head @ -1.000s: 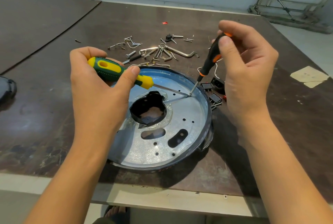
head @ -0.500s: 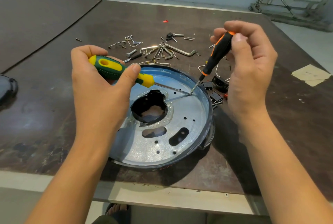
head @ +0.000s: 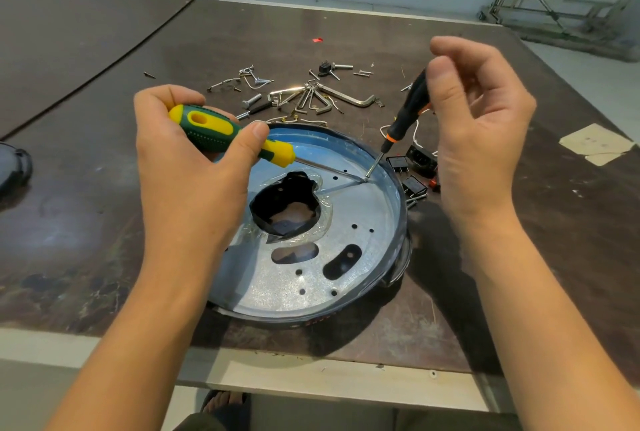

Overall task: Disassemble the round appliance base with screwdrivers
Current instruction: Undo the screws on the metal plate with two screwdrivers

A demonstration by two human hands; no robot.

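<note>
The round appliance base (head: pixel 360 215) lies flat on the dark table (head: pixel 86 222), close to its near edge and straight ahead of the person. It looks like thin galvanised sheet set in a dark outer ring: probably light and stiff, smooth enough to skate or turn on the tabletop under a sideways push, with stamped edges that may be sharp. Neither hand steadies it, so the near rim is the safest place to take hold. The jagged black central opening (head: pixel 287 202), ringed with glossy clear glue or film, is a poor one. Above the plate, the left hand (head: pixel 187 167) is wrapped round the green-and-yellow screwdriver (head: pixel 221 132), thumb laid along the handle, its shaft running low across the metal. The right hand (head: pixel 478 132) pinches the top of the black-and-orange screwdriver (head: pixel 408 108) between thumb and forefinger, the other fingers loosely curled and holding nothing. Both tips meet at one spot by the far-right rim; whether a screw sits there is too small to tell. Just outside that rim lie black switch parts (head: pixel 412 167) and white wire, near enough to snag the right hand. Farther back, loose screws and hex keys (head: pixel 311 98) are scattered well clear of the work. A dark object (head: pixel 14 167) sits at the table's left edge.
</note>
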